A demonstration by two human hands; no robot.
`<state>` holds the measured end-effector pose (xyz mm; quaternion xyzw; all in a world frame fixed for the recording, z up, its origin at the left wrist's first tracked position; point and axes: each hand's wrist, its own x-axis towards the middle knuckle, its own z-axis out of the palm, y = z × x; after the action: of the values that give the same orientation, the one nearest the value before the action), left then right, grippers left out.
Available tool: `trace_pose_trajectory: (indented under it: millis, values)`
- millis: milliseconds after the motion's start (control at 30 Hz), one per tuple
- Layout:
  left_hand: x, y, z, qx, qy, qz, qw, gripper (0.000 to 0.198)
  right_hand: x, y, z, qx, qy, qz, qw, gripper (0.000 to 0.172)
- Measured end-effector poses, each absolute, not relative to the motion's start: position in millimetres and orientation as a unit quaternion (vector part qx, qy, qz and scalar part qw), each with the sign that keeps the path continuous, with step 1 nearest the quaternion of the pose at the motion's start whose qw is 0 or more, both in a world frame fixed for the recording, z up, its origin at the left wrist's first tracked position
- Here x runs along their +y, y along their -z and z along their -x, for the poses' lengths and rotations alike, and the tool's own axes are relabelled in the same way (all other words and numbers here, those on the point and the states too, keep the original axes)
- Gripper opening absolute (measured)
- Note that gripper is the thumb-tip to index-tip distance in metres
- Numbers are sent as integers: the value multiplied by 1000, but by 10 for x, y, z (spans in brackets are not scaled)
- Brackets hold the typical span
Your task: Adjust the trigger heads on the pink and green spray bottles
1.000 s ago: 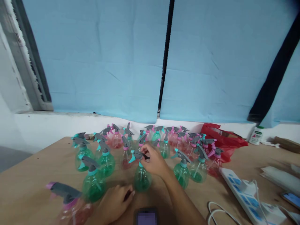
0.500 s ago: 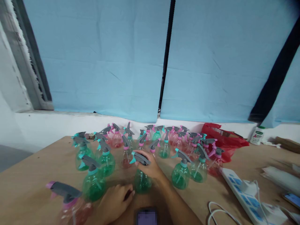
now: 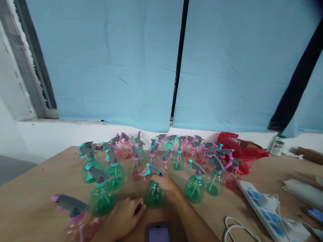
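Observation:
A green spray bottle (image 3: 154,196) with a grey and turquoise trigger head stands upright on the table in front of me. My right hand (image 3: 164,179) is closed round its neck from behind, just under the head, with part of the fingers hidden. To the left of that bottle, my left hand (image 3: 128,213) rests on the tabletop with curled fingers and nothing visible in it. A green spray bottle (image 3: 101,201) stands just beyond the left hand. A pink spray bottle (image 3: 82,227) with a grey and pink head is at the near left, partly behind the left forearm.
Several pink and green spray bottles (image 3: 194,191) stand across the wooden table (image 3: 45,188). On the right lie a white power strip (image 3: 262,208) with plugs and cables, a red plastic bag (image 3: 242,149) and a white bottle (image 3: 277,146). A phone (image 3: 158,233) lies at the near edge.
My right hand has slid down from the trigger head to the bottle's neck, baring the top of the head. The left hand has hardly moved.

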<state>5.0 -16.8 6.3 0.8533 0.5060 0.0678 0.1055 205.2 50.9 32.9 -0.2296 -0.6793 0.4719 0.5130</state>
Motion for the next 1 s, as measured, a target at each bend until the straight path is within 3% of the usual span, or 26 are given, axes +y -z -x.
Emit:
trace_pose_trajectory:
  millis: [233,500,800,1000]
  values:
    - [-188,-84,-49,504,-73,-855,104,31,476,-334,-2044,-644,-489,228,542,28]
    - [-215,-128,-86,510,-54,-852,103,32,537,-208,-2035,-617,-489,282,549,9]
    - [-196,-81,-57,502,-61,-857,100,32,482,-350,-2063,-669,-455,276,519,20]
    - [-196,-96,-73,505,-63,-855,102,29,510,-288,-2052,-627,-477,285,547,13]
